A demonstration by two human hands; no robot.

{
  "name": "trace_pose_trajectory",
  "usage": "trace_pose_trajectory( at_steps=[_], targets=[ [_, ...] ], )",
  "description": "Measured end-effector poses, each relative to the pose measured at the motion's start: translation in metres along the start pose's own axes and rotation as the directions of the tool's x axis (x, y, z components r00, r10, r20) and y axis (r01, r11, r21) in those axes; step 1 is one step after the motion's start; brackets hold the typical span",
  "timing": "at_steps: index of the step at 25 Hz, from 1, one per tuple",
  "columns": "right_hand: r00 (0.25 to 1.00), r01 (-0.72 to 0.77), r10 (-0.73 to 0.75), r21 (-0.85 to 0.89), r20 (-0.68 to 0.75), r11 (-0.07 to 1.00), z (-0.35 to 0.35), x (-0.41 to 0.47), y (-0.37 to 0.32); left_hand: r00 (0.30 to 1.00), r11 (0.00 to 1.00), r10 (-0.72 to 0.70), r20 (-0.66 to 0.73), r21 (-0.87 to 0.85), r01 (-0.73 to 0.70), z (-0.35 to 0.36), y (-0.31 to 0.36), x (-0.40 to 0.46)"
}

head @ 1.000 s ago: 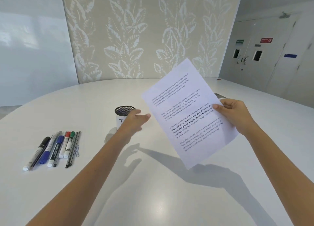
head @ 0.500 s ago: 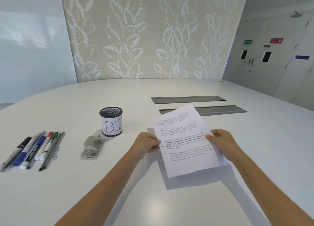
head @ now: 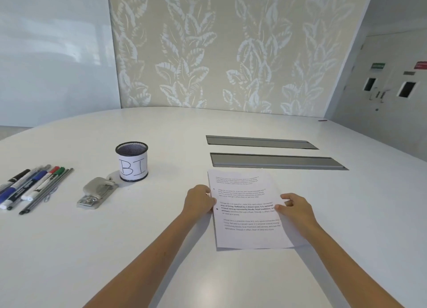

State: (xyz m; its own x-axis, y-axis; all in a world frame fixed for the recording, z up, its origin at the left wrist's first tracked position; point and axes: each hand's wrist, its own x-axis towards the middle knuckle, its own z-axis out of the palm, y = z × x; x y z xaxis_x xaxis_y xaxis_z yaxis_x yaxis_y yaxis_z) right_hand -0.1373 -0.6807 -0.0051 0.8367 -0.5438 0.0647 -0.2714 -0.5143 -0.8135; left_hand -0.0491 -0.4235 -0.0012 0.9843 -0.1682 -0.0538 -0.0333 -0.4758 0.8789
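A printed sheet of paper (head: 247, 215) lies nearly flat on the white table (head: 161, 250), with two punched holes along its left edge. My left hand (head: 199, 200) pinches the sheet's left edge at mid-height. My right hand (head: 294, 207) holds the right edge, thumb on top of the text. Both hands sit low over the table.
A black mesh pen cup (head: 132, 161) labelled "BI" stands left of the paper. A metal hole punch (head: 97, 192) lies in front of it. Several markers and pens (head: 30, 187) lie in a row at far left. Two grey cable hatches (head: 275, 161) sit behind the paper.
The sheet came down from mid-air, held by the right hand alone, to rest on the table. My left hand moved from near the cup to grip its left edge.
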Motion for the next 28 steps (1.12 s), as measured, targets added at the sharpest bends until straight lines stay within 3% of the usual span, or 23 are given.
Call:
trace_pose_trajectory(
  at_steps=[5, 10, 16, 22, 28],
  targets=[
    [0.996, 0.094, -0.094, -0.070, 0.007, 0.993, -0.005, 0.013, 0.010, 0.993, 0.959, 0.087, -0.077, 0.277, -0.062, 0.015, 0.012, 0.002],
    [0.990, 0.139, -0.135, -0.163, 0.036, 0.977, -0.009, 0.021, 0.020, 0.991, 0.914, 0.096, -0.097, 0.403, -0.050, 0.030, 0.013, 0.005],
    [0.986, 0.160, -0.168, -0.336, 0.006, 0.928, -0.008, 0.026, 0.028, 0.969, 0.751, 0.215, -0.120, 0.654, -0.086, 0.039, 0.004, -0.002],
    [0.948, 0.303, -0.313, -0.442, 0.051, 0.844, -0.006, 0.029, 0.037, 0.961, 0.701, 0.266, -0.072, 0.699, -0.141, 0.045, -0.002, -0.002],
    [0.946, 0.313, -0.314, -0.478, 0.080, 0.821, -0.008, 0.027, 0.035, 0.958, 0.710, 0.275, -0.085, 0.689, -0.143, 0.045, -0.006, -0.002]
  ],
)
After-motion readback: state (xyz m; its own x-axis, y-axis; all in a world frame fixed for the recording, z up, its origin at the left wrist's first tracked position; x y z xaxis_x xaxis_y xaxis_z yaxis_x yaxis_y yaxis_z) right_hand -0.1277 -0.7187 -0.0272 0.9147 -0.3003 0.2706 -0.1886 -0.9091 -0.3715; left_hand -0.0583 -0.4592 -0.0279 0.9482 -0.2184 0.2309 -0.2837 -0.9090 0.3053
